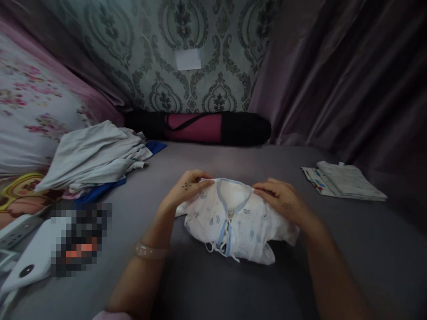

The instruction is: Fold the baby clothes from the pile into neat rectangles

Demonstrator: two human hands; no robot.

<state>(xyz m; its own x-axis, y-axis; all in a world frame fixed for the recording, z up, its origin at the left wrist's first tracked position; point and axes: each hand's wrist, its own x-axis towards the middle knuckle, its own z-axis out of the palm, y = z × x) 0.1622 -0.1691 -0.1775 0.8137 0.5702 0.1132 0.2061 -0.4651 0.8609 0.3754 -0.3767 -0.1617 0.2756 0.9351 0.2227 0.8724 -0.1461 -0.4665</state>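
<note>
A small white baby shirt (247, 229) with blue trim, little printed figures and tie strings hangs or rests just over the grey sheet, its neckline at the top. My left hand (191, 186) pinches its left shoulder between thumb and fingers. At the opposite shoulder, my right hand (278, 195) grips the fabric near the collar. The lower part of the shirt is bunched, with the ties dangling at the front. Whether its lower edge touches the sheet I cannot tell.
Crumpled pale clothes (96, 153) lie at the left over something blue. Folded cloths (350, 180) rest on the grey sheet (227, 155) at right. A black and maroon long bag (196, 127) lines the wall. A power strip (16, 233) and a white object (38, 258) sit at lower left.
</note>
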